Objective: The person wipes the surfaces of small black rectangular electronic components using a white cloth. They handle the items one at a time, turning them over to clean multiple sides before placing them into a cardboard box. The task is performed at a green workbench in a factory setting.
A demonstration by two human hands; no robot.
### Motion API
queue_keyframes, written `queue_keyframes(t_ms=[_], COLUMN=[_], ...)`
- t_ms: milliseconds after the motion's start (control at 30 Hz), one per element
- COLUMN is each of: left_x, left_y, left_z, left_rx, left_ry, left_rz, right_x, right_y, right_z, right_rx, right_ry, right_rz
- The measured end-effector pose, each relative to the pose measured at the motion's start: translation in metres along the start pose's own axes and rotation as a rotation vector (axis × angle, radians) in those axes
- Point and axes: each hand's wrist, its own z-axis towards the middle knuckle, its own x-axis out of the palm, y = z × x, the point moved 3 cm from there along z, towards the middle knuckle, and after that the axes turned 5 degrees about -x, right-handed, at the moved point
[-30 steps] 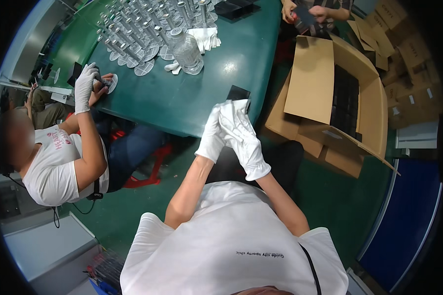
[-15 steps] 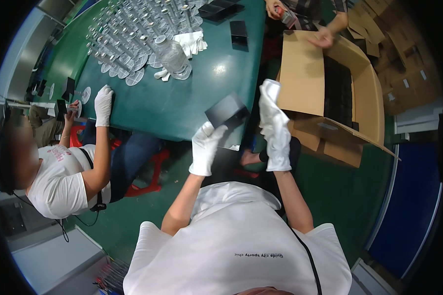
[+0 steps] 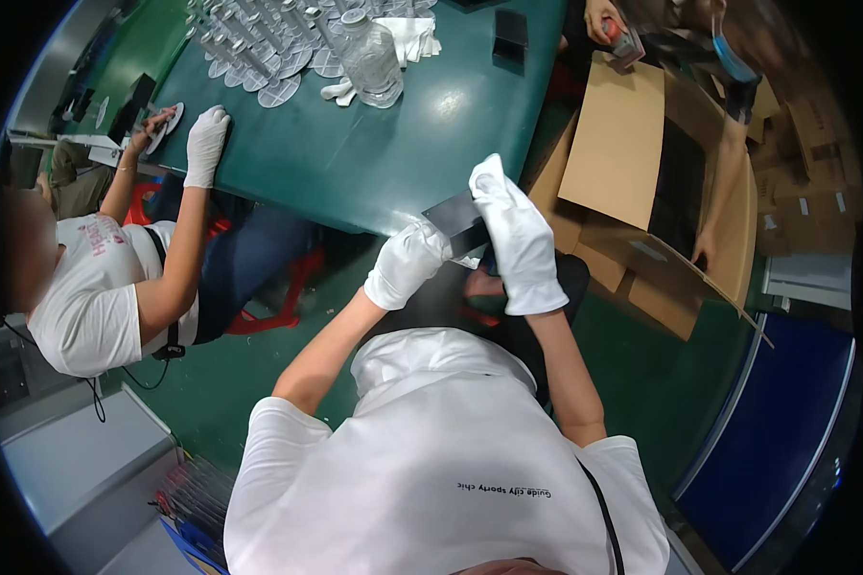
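A small black box [image 3: 454,218] with smooth sides is held over the near right corner of the green table. My left hand [image 3: 408,265], in a white glove, grips its left side with the fingers closed. Against its right end lies my right hand [image 3: 520,240], also white-gloved, covering part of the box. White folds bunch at the right fingertips; whether this is loose glove or a cloth I cannot tell. Another black box [image 3: 510,40] rests farther back on the table, and a clear ribbed bottle [image 3: 371,59] stands to its left.
Several clear stemmed pieces with round bases [image 3: 280,91] crowd the far left of the green table [image 3: 307,153]. Right of the table is an open cardboard carton [image 3: 616,144] with black contents. A co-worker's hand [image 3: 705,249] reaches into it; another person sits at left.
The black box and my left hand have come closer to my right hand, which has moved left against the box. The co-worker's arm has reached down into the carton.
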Motion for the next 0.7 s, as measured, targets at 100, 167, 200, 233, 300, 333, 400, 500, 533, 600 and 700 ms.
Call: queue_keyframes(t_ms=[100, 167, 200, 233, 300, 333, 400, 500, 533, 600, 700], left_x=[0.011, 0.014, 0.014, 0.014, 0.016, 0.017, 0.020, 0.019, 0.017, 0.009, 0.019], left_y=[0.010, 0.011, 0.011, 0.011, 0.010, 0.010, 0.013, 0.012, 0.013, 0.013, 0.023], left_z=[-0.013, -0.015, -0.015, -0.016, -0.017, -0.019, -0.022, -0.016, -0.015, -0.014, -0.032], left_rx=[-0.012, 0.005, 0.016, -0.003, -0.037, -0.026, -0.002, -0.034, -0.048, -0.068, -0.173], left_ry=[-0.035, -0.065, -0.079, -0.076, -0.073, -0.043, 0.015, -0.160, -0.164, -0.165, 0.016], left_rz=[0.090, 0.075, 0.068, 0.087, 0.125, 0.140, 0.172, 0.051, -0.099, -0.398, -0.573], right_x=[0.013, 0.017, 0.013, 0.013, 0.013, 0.014, 0.018, 0.027, 0.022, 0.084, 0.045], right_y=[0.024, 0.028, 0.032, 0.034, 0.035, 0.035, 0.034, 0.034, 0.041, 0.036, 0.086], right_z=[0.008, 0.008, 0.012, 0.015, 0.018, 0.019, 0.023, 0.021, 0.022, -0.003, 0.003], right_rx=[-0.017, 0.055, 0.059, 0.044, 0.017, -0.004, -0.046, -0.119, -0.135, -0.063, -0.256], right_ry=[-0.051, -0.037, -0.021, -0.010, 0.010, 0.008, 0.002, 0.024, 0.030, 0.191, 0.121], right_rz=[-0.207, -0.194, -0.202, -0.197, -0.192, -0.186, -0.173, -0.137, -0.120, 0.243, 0.370])
